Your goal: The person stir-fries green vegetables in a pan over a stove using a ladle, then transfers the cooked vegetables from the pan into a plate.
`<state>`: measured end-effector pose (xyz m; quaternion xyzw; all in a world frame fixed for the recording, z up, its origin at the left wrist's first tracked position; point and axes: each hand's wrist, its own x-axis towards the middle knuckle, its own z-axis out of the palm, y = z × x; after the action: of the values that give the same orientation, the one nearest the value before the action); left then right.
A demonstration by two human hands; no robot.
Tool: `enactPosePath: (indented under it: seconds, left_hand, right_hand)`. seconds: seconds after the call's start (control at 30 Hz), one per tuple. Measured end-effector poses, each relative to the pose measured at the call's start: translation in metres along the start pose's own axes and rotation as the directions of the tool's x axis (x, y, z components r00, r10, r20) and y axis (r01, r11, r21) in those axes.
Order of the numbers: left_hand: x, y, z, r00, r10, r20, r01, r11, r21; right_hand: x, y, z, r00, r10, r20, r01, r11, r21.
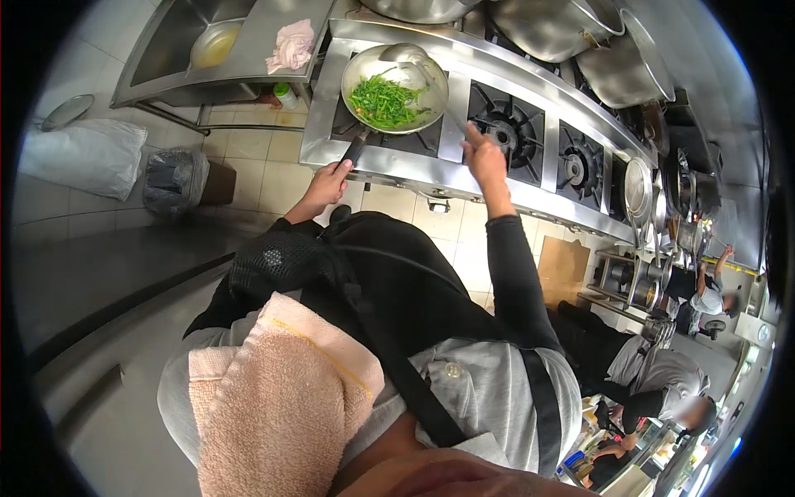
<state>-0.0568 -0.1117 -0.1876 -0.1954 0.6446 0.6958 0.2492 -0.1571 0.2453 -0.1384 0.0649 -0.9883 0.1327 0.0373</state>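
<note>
My left hand is wrapped round the dark handle of a frying pan, which sits over the leftmost burner of the stove. Chopped green vegetables lie in the pan, mostly toward its near left side. In my right hand is the long handle of a metal ladle. The ladle's bowl rests at the pan's far rim, apart from the greens. Its handle slants across the pan's right side toward me.
Right of the pan are bare burners. Large pots stand behind the stove. A sink counter with a pink cloth is at left, above a lined bin. Other people stand at the far right.
</note>
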Motion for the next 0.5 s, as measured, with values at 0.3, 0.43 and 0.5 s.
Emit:
enactPosePath:
  seconds: [0.3, 0.43, 0.5]
  left_hand:
    - [0.000, 0.000, 0.000, 0.999, -0.029, -0.041, 0.026, 0.997, -0.066]
    - [0.003, -0.003, -0.001, 1.000, 0.003, -0.016, -0.004, 0.999, -0.032]
    - [0.002, -0.003, -0.003, 1.000, 0.026, 0.004, -0.026, 0.999, -0.032]
  right_hand:
    - [-0.035, 0.020, -0.058, 0.994, -0.034, 0.101, 0.041, 0.997, -0.066]
    - [0.022, 0.003, -0.024, 0.991, -0.107, 0.078, 0.118, 0.982, -0.148]
    - [0.021, 0.013, -0.023, 0.994, -0.070, 0.085, 0.082, 0.987, -0.141]
